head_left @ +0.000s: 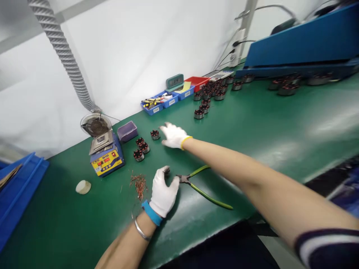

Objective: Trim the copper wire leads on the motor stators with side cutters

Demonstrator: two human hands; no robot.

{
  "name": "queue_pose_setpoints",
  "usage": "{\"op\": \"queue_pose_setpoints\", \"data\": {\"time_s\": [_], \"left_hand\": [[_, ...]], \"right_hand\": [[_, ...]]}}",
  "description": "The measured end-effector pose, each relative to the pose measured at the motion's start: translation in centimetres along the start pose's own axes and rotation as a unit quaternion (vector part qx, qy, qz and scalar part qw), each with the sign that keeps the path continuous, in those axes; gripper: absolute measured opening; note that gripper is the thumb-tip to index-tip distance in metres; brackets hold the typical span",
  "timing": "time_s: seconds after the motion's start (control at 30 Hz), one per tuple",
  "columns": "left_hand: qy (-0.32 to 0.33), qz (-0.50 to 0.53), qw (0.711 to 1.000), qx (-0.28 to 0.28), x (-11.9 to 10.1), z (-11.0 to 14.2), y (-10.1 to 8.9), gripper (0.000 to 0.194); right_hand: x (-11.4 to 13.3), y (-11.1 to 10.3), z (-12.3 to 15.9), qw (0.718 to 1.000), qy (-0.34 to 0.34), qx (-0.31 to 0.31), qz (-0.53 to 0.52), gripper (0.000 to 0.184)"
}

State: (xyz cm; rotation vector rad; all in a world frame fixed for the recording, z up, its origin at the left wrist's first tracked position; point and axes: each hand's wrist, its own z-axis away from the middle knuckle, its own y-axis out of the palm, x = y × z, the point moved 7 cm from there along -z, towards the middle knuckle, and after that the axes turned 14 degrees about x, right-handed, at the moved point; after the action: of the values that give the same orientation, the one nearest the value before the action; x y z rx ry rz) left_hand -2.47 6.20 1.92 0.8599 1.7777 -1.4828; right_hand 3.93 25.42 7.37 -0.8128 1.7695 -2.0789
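My left hand, in a white glove with a blue wrist cuff, is low over the green bench. Its fingers are curled with a gap to the thumb, and I see nothing held between them; the fingertips look dark. Beside the thumb lie pliers with green handles, spread apart. My right hand, gloved in white with a yellow cuff, reaches forward with fingers apart. Just left of its fingertips sits a copper-wound motor stator, not touched. Several more stators stand further left, near a heap of copper wire scraps.
A blue and yellow device with a round fan and grey hose stands left, beside a purple bin. Blue trays, a red tray and grouped stators line the back. A white round piece lies left.
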Motion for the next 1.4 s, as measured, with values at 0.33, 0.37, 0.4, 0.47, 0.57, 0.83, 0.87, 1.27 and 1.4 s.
{"op": "queue_pose_setpoints", "data": {"time_s": [0.33, 0.37, 0.4, 0.47, 0.57, 0.83, 0.87, 1.27, 1.4], "left_hand": [[0.012, 0.000, 0.997, -0.080, 0.9, 0.5, -2.3, 0.057], [0.019, -0.003, 0.994, -0.105, 0.8, 0.6, -2.7, 0.061], [0.025, -0.008, 0.992, -0.122, 0.6, 0.8, -3.0, 0.065], [0.024, -0.020, 0.992, -0.120, 0.3, 0.9, -3.0, 0.073], [0.003, -0.035, 0.999, -0.038, -0.3, 1.0, -1.7, 0.090], [0.026, -0.134, 0.980, 0.147, -1.4, 2.0, 0.6, 0.092], [0.031, -0.128, 0.980, 0.147, -1.3, 2.0, 0.7, 0.088], [-0.020, -0.100, 0.991, 0.087, -1.1, 1.9, 1.1, 0.093], [-0.023, -0.101, 0.991, 0.089, -0.9, 1.9, 1.1, 0.092]], "right_hand": [[5.7, 1.7, 1.6, 0.993, -0.079, 0.089, 0.003, 0.040], [6.2, 2.2, 3.4, 0.989, -0.109, 0.103, 0.006, 0.040], [6.6, 2.8, 5.3, 0.983, -0.139, 0.121, 0.005, 0.039], [6.9, 3.7, 9.2, 0.968, -0.195, 0.161, -0.002, 0.034], [5.7, 3.7, 14.3, 0.956, -0.239, 0.164, -0.035, 0.053], [-2.7, 4.9, 19.6, 0.986, -0.162, 0.045, 0.000, 0.060], [-3.5, 5.1, 19.5, 0.989, -0.143, 0.030, 0.010, 0.055], [1.5, 5.3, 17.5, 0.969, -0.066, 0.196, -0.138, 0.026], [0.2, 5.8, 17.0, 0.983, -0.038, 0.180, 0.004, 0.025]]}}
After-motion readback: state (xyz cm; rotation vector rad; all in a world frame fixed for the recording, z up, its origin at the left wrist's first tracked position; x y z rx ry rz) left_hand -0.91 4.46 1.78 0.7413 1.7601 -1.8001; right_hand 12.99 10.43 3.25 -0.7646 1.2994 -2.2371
